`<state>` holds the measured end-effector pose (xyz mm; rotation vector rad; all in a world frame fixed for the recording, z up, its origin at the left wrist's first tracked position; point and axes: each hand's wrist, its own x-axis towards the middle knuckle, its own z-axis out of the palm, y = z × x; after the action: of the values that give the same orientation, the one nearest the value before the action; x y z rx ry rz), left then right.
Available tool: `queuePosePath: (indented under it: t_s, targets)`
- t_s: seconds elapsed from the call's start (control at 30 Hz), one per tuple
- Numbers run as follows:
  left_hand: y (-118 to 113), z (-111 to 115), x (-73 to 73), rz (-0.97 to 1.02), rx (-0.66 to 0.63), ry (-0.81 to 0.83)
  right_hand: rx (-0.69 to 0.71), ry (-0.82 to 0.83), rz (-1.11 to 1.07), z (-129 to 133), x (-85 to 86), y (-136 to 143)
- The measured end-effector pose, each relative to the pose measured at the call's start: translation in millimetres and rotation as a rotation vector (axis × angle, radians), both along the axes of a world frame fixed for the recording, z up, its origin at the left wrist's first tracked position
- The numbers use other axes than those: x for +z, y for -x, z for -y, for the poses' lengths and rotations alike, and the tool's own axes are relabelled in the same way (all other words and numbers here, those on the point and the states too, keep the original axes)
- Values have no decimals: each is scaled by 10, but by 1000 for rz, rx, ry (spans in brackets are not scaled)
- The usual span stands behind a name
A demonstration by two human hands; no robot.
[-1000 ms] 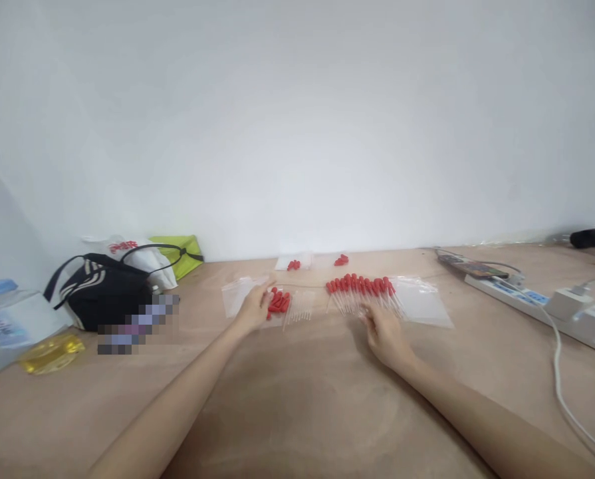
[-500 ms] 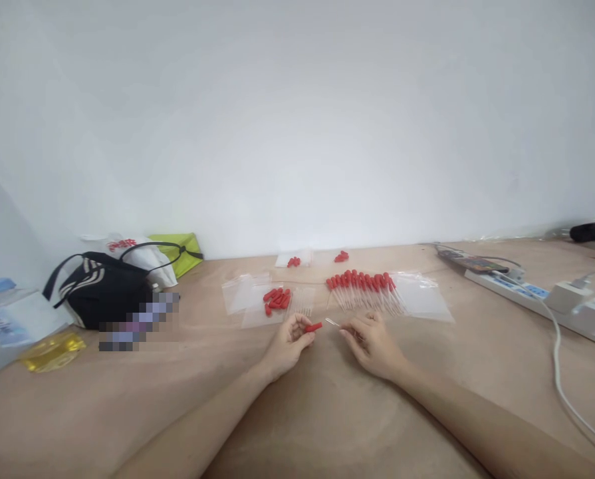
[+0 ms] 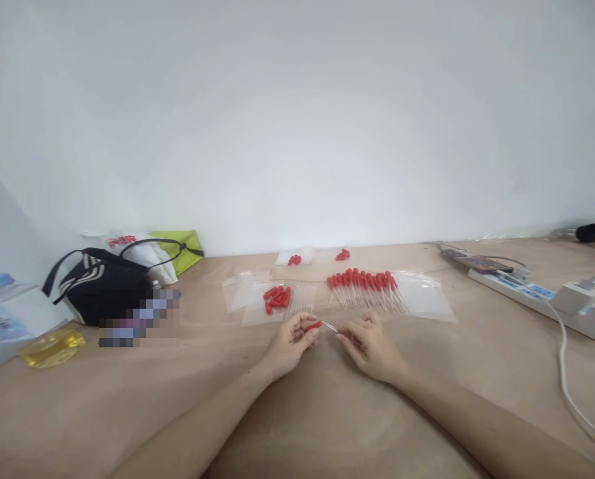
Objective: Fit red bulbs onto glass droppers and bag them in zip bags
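Observation:
Between the fingers of my left hand is a small red rubber piece. My right hand pinches a thin clear tube, whose tip meets the open end of the red piece. Just beyond my left hand, loose red pieces and several thin clear tubes lie on clear plastic bags. Beyond my right hand is a row of thin tubes with red tops, partly on another clear bag.
Two small red clusters lie near the wall. On the left are a black bag, a yellow item and a green bag. A phone, a power strip and a white cable are on the right.
The clear tube and the red piece, apart before, now meet end to end between my hands. My right hand has shifted slightly left. The view has moved a little.

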<state>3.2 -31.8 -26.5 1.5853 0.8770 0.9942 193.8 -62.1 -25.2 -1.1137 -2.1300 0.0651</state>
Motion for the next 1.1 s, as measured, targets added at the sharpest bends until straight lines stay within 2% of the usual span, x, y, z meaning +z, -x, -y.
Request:
queuePosePath:
  t_s: [0.1,0.37,0.77,0.87,0.97,1.1]
  targets:
    - [-24,19,34,-58,37,-8,-13,30,-26,9,-12,29]
    - [-32,34,27,-23,141,-20,10,78,-81,38,-48,134]
    - [57,40,-27,-129,12,-99,89,23,63,-51,40,-26]
    - [63,74,-8,-199,5,-180,89,-11,124,-63,49,-56]
    - [64,120,30,-326,42,-343,85,-28,150,-42,50,-50]
    - [60,179,85,-457,56,-508,97,25,124,17,42,-5]
